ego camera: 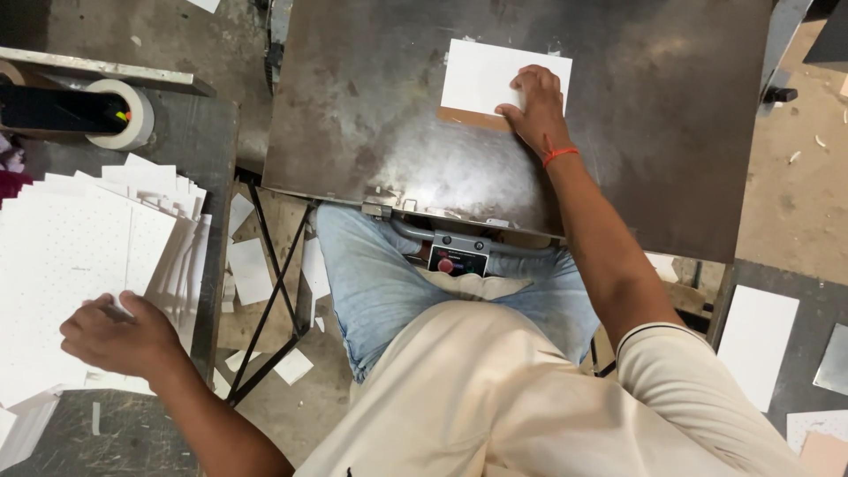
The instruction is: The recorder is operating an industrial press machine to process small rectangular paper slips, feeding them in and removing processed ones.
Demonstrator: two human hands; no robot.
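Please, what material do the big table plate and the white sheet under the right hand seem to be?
The table plate looks like bare steel: dull grey, scuffed, with glare near the front edge. The white sheet under the right hand looks like matte card, its brown edge strip suggesting cardboard.

Bits around the work area, seen from above

Roll of white tape [122,113] on a dark holder, far left, w/ a metal bar [106,72] just above it. Loose white offcuts [252,269] on the floor [795,185] betw. the black crossed frame legs [276,291] and nearby. Red button on a small control box [457,261] under the metal plate's front edge. Right side: white sheet [757,344] lying flat on a dark surface, shiny metal piece [833,360] just beside it.
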